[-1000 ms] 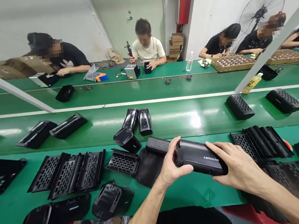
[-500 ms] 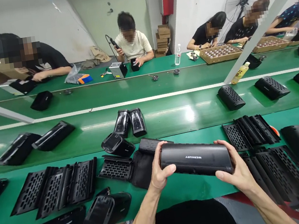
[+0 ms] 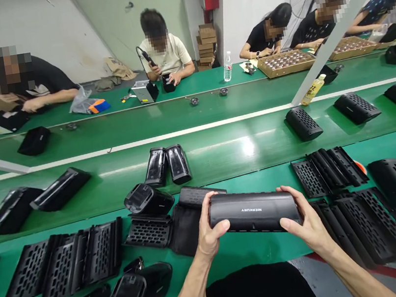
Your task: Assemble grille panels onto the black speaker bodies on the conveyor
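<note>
Black MERKURY casing (image 3: 254, 209) up in the air, folks, held level between two bare hands over the near green tabletop (image 3: 243, 251)! The left hand (image 3: 210, 231) has one end, thumb across the near face and fingers wrapped over the top edge. The right hand (image 3: 305, 221) matches it at the other end, thumb low on the face, fingers hooked over the top. Both grips are curled only as far as the casing's width allows, closed snugly on it. White lettering sits mid-face (upside down for the wearer, mind you, but I can make it out).

Just behind the left hand lie a flat black piece (image 3: 186, 229) and a slotted black part (image 3: 199, 195). Out to the left, a row of slotted panels (image 3: 66, 260) leans together; on the right, more slotted panels (image 3: 365, 222) lie beside the right forearm. Beyond, on the green strip (image 3: 223, 164), two glossy casings (image 3: 169, 165) lie side by side, touching near their tops. Across the way, a person in a pale shirt (image 3: 176, 52) grips a dark handheld tool (image 3: 147, 57), and a clear bottle (image 3: 227, 67) stands upright nearby.
</note>
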The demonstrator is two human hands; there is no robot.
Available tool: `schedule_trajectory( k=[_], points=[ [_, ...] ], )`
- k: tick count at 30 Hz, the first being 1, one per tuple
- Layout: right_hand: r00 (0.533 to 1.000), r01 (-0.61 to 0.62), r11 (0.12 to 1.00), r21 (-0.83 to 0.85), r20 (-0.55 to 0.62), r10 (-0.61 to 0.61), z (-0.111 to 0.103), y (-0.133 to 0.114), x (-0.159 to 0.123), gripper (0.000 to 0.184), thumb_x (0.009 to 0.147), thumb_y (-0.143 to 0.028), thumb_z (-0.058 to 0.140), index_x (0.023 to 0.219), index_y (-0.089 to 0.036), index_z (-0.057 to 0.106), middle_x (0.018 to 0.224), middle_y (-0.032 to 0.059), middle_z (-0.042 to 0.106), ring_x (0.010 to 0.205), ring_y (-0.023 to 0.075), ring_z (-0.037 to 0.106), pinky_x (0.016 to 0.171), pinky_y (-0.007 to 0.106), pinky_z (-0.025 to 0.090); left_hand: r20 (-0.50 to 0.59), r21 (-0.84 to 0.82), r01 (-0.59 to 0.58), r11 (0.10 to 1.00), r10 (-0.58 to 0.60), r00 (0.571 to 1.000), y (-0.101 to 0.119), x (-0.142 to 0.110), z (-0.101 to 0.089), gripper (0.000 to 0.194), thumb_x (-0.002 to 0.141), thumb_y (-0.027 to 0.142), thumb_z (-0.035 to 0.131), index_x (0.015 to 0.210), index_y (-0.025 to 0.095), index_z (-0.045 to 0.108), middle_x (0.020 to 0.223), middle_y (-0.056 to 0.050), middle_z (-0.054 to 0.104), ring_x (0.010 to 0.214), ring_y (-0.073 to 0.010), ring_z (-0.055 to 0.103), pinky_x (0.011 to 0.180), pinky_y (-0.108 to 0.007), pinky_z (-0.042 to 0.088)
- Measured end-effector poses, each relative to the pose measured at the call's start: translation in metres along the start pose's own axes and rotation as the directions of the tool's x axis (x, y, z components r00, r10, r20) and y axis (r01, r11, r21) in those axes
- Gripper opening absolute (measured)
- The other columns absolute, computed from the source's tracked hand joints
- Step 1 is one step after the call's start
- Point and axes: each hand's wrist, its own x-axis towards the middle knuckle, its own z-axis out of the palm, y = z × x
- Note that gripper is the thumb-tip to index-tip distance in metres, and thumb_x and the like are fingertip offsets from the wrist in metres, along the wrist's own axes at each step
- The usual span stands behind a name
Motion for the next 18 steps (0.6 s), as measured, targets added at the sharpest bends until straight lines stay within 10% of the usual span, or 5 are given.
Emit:
schedule_trajectory(
  k=[10, 18],
  points=[
    [0.997, -0.043, 0.993, -0.106, 0.057, 0.049, -0.015, 0.018, 0.001, 0.096, 0.078, -0.065, 0.084, 0.157, -0.032, 0.041, 0.159, 0.0132, 0.050, 0.136, 0.0389, 0.057, 0.105, 0.048, 0.054, 0.182, 0.125, 0.016, 0.992, -0.039, 0.983, 0.009, 0.009, -0.006, 0.097, 0.077, 0.056, 0.084, 0.158, 0.028, 0.039, 0.161, -0.012, 0.044, 0.142, -0.0396, 0.047, 0.119, -0.050, 0.039],
    [0.985, -0.151, 0.987, -0.052, 0.080, 0.155, -0.015, 0.034, 0.016, 0.091, 0.083, -0.060, 0.081, 0.158, -0.029, 0.039, 0.150, 0.0142, 0.055, 0.124, 0.0350, 0.064, 0.098, 0.043, 0.058, 0.004, 0.103, 0.050, 0.993, -0.050, 0.999, -0.014, 0.033, 0.003, 0.085, 0.079, 0.054, 0.082, 0.152, 0.023, 0.051, 0.152, -0.013, 0.058, 0.137, -0.0395, 0.056, 0.117, -0.052, 0.043]
  ],
)
